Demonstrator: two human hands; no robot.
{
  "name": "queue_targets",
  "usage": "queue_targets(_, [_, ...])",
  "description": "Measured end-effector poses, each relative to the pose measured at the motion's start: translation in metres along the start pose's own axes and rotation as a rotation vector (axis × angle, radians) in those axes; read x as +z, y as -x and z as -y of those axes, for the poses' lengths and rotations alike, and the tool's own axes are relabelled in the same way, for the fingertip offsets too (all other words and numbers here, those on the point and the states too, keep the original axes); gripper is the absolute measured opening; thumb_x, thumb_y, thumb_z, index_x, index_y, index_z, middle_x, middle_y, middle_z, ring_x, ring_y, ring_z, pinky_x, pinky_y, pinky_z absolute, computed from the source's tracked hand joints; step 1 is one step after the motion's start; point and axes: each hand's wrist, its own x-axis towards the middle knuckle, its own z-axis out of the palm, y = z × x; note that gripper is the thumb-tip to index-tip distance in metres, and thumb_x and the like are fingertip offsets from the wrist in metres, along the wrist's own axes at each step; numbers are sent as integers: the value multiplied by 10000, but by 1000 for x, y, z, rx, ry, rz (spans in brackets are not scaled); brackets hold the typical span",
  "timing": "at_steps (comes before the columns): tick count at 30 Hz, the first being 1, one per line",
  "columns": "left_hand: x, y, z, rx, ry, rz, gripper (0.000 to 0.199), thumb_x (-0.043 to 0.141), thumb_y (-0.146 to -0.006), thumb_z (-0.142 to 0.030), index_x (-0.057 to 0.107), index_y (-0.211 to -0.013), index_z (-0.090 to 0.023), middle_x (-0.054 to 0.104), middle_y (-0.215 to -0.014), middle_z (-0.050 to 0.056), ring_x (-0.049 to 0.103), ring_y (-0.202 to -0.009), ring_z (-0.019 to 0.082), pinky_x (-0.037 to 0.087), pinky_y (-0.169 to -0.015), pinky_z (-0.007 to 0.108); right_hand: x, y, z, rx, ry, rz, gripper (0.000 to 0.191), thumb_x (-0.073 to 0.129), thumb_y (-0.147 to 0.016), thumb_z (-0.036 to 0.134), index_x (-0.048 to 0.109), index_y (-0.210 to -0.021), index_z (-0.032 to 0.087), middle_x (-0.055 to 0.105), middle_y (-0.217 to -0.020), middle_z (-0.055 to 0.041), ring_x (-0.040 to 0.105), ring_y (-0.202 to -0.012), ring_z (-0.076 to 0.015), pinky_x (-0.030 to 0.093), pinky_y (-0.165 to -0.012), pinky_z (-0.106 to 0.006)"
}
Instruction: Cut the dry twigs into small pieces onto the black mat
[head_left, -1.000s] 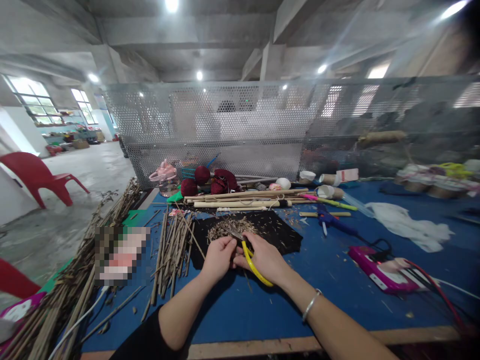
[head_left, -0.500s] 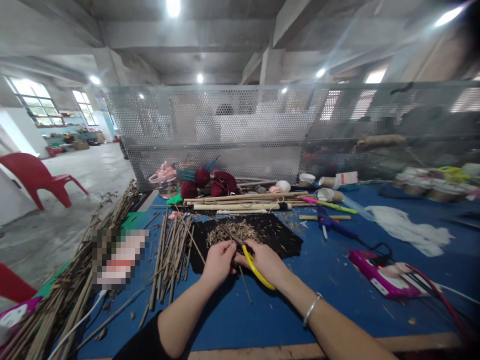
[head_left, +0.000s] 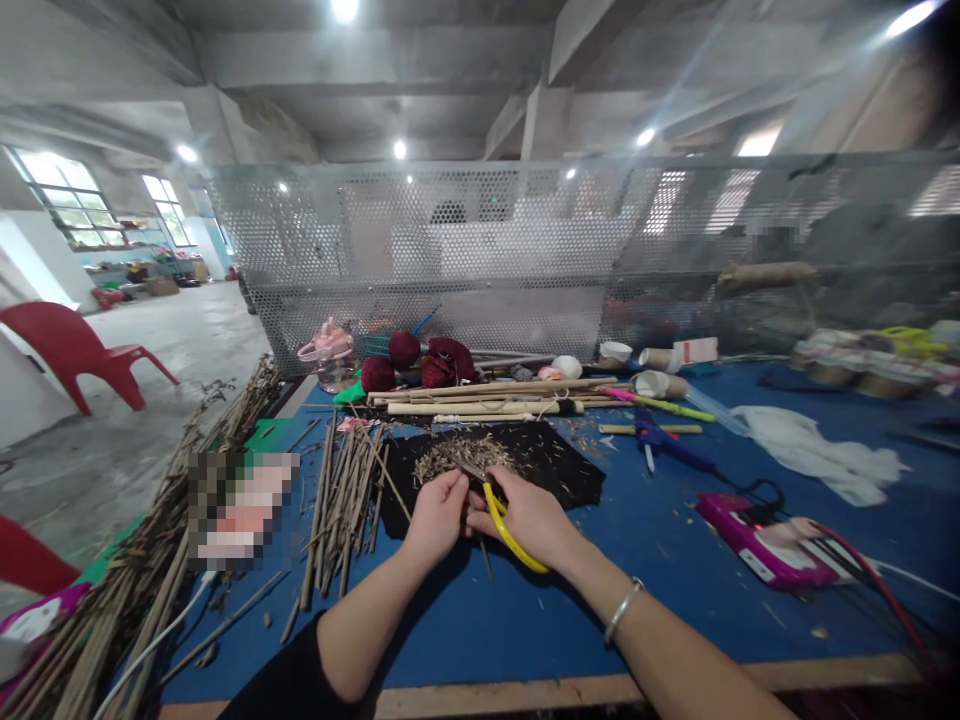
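Yellow-handled scissors [head_left: 511, 530] are held in my right hand [head_left: 525, 515], their blades pointing up and left over a heap of small cut stem pieces [head_left: 461, 455]. The heap lies on a black cloth [head_left: 562, 465]. My left hand [head_left: 437, 513] is closed in a pinch beside the blades, on a thin dry stem [head_left: 486, 560] whose lower end sticks out below and between the hands. Left of the cloth lies a loose pile of cut dry stems [head_left: 337, 510].
A bundle of dry branches [head_left: 161, 520] runs along the left edge. Behind the cloth are bamboo sticks [head_left: 480, 408] and dark red balls [head_left: 405, 350]. At right are a glue gun [head_left: 667, 445], a magenta power strip [head_left: 757, 545] and a white plastic bag [head_left: 825, 450].
Both hands stay nearly in place. Less of the thin stem shows below them, and the scissor blades have shifted slightly.
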Motion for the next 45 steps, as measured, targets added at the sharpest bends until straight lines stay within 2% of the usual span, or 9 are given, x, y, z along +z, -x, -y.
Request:
queue_targets(4, [0, 1, -1, -31, 5, -22, 358, 550, -712, -478, 547, -812, -135, 571, -601, -9, 464, -392, 52, 403, -372, 176, 0, -2, 0, 39, 28, -7, 491, 553, -700, 577, 495, -1061, 250, 653, -877, -45, 608, -820, -216, 333, -617, -248])
queue_targets(8, [0, 1, 1, -44, -2, -75, 351, 606, -671, -469, 539, -741, -132, 591, -600, 3, 463, -390, 51, 397, -377, 179, 1, -2, -1, 49, 42, -20, 533, 568, -686, 571, 486, -1094, 237, 652, -860, -51, 611, -807, -223, 345, -622, -255])
queue_targets(15, [3, 2, 3, -17, 76, -4, 386, 623, -638, -499, 492, -694, -141, 573, -528, -18, 425, -338, 44, 358, -344, 174, 5, -2, -3, -59, -43, -68, 649, 622, -654, 519, 434, -1173, 178, 575, -1092, -110, 544, -1002, -224, 373, -791, -280])
queue_targets(22, [3, 3, 2, -48, 52, -53, 396, 619, -642, -502, 492, -711, -134, 585, -557, -9, 459, -369, 46, 402, -352, 169, 4, -2, 0, 18, -65, -4, 480, 586, -706, 504, 502, -1082, 219, 650, -811, -60, 606, -726, -198, 347, -585, -228])
queue_targets(30, [2, 3, -3, -82, 25, -95, 348, 628, -659, -456, 541, -720, -125, 561, -528, -12, 488, -410, 59, 409, -358, 155, 9, -7, -7, 17, -43, -19, 423, 470, -756, 576, 540, -986, 227, 637, -735, -49, 577, -627, -179, 322, -529, -226])
queue_targets(35, [0, 0, -2, -87, 98, -113, 350, 620, -674, -436, 578, -818, -119, 617, -652, 26, 530, -448, 67, 419, -382, 163, 5, -4, -4, 31, 58, -36, 499, 544, -693, 590, 502, -1037, 230, 646, -780, -48, 607, -724, -212, 327, -567, -243])
queue_targets(39, [-1, -1, 0, -90, 121, -91, 335, 601, -683, -454, 554, -765, -132, 624, -656, 37, 572, -486, 103, 404, -374, 169, 4, -1, -2, -39, 21, -44, 521, 583, -675, 560, 468, -1066, 235, 626, -960, -56, 599, -852, -208, 359, -651, -250])
queue_targets(42, [-2, -1, 0, -64, 74, -76, 323, 579, -697, -453, 542, -725, -133, 617, -634, 28, 529, -432, 81, 383, -353, 166, 6, -1, -2, -64, -14, -59, 535, 591, -681, 533, 457, -1093, 220, 599, -1031, -72, 575, -924, -211, 371, -710, -263])
queue_targets(45, [-2, 0, 0, -34, 7, -46, 330, 556, -716, -443, 581, -804, -126, 605, -620, 13, 467, -385, 54, 386, -350, 169, 8, -3, -4, -60, -36, -75, 527, 588, -698, 505, 451, -1115, 214, 594, -1039, -75, 567, -943, -211, 374, -738, -269])
